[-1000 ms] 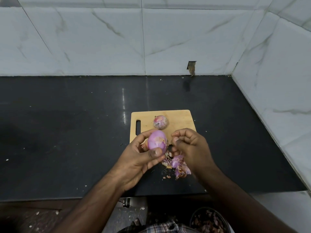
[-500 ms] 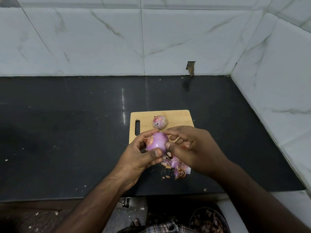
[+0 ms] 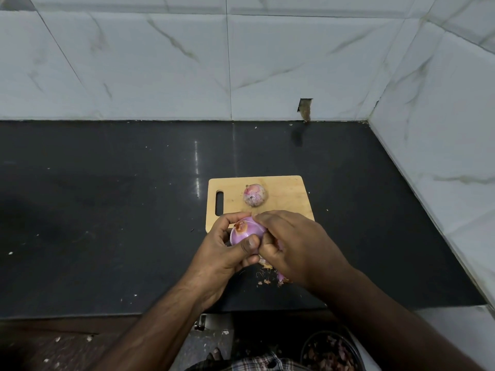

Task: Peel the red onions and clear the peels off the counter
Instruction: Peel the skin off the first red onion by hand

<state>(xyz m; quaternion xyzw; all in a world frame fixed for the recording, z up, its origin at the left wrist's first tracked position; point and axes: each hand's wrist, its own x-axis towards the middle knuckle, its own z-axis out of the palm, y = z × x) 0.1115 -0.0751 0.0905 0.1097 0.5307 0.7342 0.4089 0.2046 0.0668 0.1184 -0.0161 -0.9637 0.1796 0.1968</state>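
A red onion [image 3: 245,232] is being held just above the near edge of a wooden cutting board [image 3: 284,195]. It is being gripped by the left hand [image 3: 225,254] — the thumb is being pressed on the near side of the onion, and the other fingers are being curled around its far side. The onion is looking smooth and purple, with an orange-brown spot at one end, turned up and to the left.

The right hand [image 3: 297,247] is being laid over the right side of the same onion. Its fingers are being curled down onto the onion, and its thumb is being pressed in close beside the left thumb. Whether a bit of skin is being pinched there cannot be told, because the fingertips are being hidden.

A second onion [image 3: 255,195] is being left on the board, past the hands and apart from them. Patchy pink and white skin is being shown on it.

A small pile of peels [image 3: 270,277] is being kept on the black counter [image 3: 107,210], just under the right hand — most of it is being covered by that hand. Tiny flakes are being seen around it.

Down by the bottom edge, a dark round bowl [image 3: 332,352] with purple scraps inside is being seen below the counter.
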